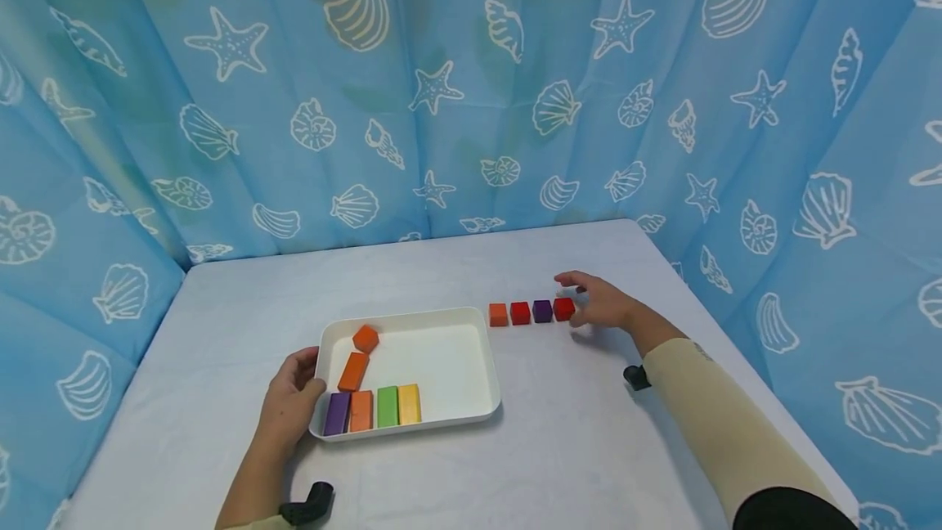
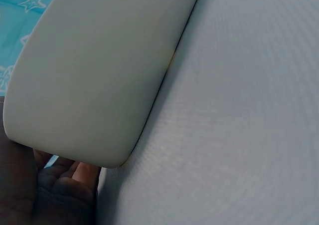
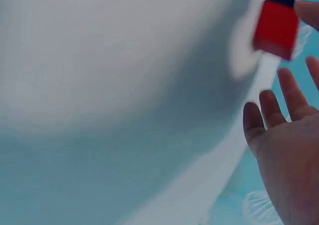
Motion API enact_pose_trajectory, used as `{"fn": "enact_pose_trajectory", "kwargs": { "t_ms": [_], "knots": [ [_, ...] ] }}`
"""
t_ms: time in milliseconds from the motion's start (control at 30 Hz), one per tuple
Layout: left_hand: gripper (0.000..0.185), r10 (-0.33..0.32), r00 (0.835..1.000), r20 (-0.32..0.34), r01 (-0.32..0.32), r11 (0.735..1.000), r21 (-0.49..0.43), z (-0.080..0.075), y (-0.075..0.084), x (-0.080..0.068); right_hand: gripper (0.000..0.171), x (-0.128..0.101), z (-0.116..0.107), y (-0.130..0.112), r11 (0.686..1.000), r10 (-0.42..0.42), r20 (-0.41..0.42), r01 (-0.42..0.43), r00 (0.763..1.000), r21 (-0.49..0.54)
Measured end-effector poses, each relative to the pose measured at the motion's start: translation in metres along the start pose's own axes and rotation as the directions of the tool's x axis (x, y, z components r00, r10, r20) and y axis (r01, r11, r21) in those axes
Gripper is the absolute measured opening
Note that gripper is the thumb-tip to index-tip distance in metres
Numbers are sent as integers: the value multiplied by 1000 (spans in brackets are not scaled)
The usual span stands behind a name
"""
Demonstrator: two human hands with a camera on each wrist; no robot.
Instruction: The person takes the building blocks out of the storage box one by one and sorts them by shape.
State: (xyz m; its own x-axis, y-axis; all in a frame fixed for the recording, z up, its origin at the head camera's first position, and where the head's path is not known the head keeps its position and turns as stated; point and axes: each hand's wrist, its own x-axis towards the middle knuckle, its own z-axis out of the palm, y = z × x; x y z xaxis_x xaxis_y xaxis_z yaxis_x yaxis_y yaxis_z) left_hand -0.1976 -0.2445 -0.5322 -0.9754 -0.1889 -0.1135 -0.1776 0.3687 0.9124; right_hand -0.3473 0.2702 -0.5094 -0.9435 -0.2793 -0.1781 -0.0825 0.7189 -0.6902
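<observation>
My left hand (image 1: 303,381) grips the left rim of a white tray (image 1: 441,325), thumb over the edge. The left wrist view shows the tray's outer wall (image 2: 94,75) with my palm and fingers (image 2: 65,182) under it. The tray holds an orange cube (image 1: 365,339), a long orange block (image 1: 353,371), and a row of purple (image 1: 337,413), orange (image 1: 361,410), green (image 1: 387,406) and yellow (image 1: 409,404) blocks. To its right on the table stand an orange cube (image 1: 498,314), a red cube (image 1: 520,312), a purple cube (image 1: 542,311) and a red end cube (image 1: 563,308). My right hand (image 1: 581,301) is at that end cube (image 3: 275,28), fingers (image 3: 289,93) straight and spread.
The grey table (image 1: 574,448) is walled on three sides by a blue seashell-print curtain (image 1: 471,88). Its right edge runs close behind my right forearm (image 1: 721,415). Black wrist camera mounts (image 1: 309,504) sit near both arms.
</observation>
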Motion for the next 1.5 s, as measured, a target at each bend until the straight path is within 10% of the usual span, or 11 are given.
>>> {"fn": "enact_pose_trajectory", "kwargs": {
  "t_ms": [400, 600, 767, 967, 1500],
  "knots": [
    [61, -14, 1000, 5, 14, 1000, -13, -1, 0, 4, 92, 33, 57, -129, 926, -243, 40, 219, 969, 307],
    [62, -27, 1000, 5, 27, 1000, -11, -2, -1, 4, 75, 46, 106, -195, 845, -398, 194, 276, 897, 458],
    [62, -21, 1000, 3, 21, 1000, -2, -3, 0, 5, 63, 54, 142, -234, 874, -432, 362, 286, 826, 392],
    [61, -6, 1000, 15, 6, 1000, -18, -2, 0, 6, 57, 58, 174, -252, 948, -319, 402, 298, 858, 114],
    [61, -6, 1000, 12, 6, 1000, -30, -2, -1, 7, 50, 56, 206, -259, 942, -212, 353, 286, 911, -174]
  ]
}}
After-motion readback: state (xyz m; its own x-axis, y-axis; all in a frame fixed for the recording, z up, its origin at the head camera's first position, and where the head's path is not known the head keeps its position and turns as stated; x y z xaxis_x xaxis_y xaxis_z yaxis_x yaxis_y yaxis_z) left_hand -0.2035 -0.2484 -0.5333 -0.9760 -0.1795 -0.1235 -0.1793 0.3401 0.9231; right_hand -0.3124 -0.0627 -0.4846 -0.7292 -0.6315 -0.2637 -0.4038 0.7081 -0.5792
